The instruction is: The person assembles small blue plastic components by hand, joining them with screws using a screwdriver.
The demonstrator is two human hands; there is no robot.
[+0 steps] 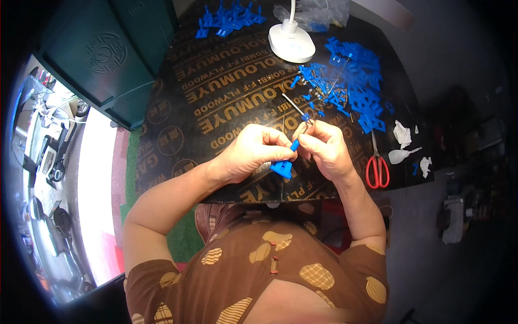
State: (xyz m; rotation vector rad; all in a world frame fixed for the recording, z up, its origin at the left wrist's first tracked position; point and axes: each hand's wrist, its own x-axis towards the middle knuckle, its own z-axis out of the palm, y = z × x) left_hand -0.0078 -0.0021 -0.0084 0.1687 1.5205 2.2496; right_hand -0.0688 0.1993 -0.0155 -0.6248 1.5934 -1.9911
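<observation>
Near the front edge of the table, my left hand (245,151) pinches a blue plastic piece (281,169). It has a flat base with cut-outs and a narrow stem tilted up toward my other hand. Just to the right, my right hand (329,152) is closed on a thin metal rod (293,103) with a small blue collar, its length pointing away and to the left. The fingertips of both hands nearly meet at the stem. Whether the rod's near end touches the stem is hidden by my fingers.
A pile of loose blue parts and metal pins (329,89) covers the right side. Similar blue pieces (229,20) stand at the back left. A white lamp base (291,42) is at the back, red-handled scissors (377,171) at the right, beside a small white squeeze bottle (400,155).
</observation>
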